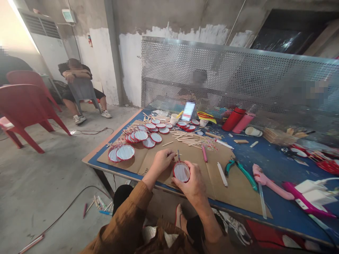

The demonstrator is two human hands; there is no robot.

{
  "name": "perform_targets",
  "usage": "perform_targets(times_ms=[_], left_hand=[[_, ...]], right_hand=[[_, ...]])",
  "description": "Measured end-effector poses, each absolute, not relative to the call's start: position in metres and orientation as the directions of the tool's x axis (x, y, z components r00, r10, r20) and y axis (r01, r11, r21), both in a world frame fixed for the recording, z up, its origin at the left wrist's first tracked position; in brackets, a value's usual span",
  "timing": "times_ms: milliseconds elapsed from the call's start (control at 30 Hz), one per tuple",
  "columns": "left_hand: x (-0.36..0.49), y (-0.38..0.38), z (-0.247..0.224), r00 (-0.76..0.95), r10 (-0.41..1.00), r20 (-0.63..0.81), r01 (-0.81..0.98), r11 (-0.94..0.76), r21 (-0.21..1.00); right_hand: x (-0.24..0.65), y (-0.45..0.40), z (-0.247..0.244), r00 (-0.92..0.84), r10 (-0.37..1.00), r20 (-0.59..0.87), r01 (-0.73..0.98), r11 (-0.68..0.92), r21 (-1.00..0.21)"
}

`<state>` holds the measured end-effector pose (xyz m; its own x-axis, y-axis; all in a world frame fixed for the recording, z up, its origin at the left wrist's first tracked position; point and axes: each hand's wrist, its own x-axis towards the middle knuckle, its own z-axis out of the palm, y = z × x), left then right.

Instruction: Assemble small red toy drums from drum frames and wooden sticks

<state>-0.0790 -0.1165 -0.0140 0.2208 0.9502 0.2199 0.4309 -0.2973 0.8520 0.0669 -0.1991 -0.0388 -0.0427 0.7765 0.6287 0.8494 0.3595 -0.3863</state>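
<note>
Red-rimmed disc (181, 171), lower centre of frame: your right hand (194, 180) grips its edge; your left hand (162, 161) is beside the stick (178, 155), grip unclear. Looks like stick-fitting; next needs steady alignment.

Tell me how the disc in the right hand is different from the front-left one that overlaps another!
The held disc is gripped by the right hand; the front-left disc has no hand on it. The held disc is tipped up to face the camera, while the front-left disc lies flatter, partly over another disc. Both have red rims.
</note>
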Motion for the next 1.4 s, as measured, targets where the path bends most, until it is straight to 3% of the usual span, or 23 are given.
perform_targets(times_ms=[1400], left_hand=[[-0.0788, -0.1166, -0.0158, 0.23, 0.948, 0.22, 0.404, -0.299, 0.864]], right_hand=[[0.0683, -0.1971, -0.0408, -0.057, 0.756, 0.652, 0.858, 0.371, -0.355]])
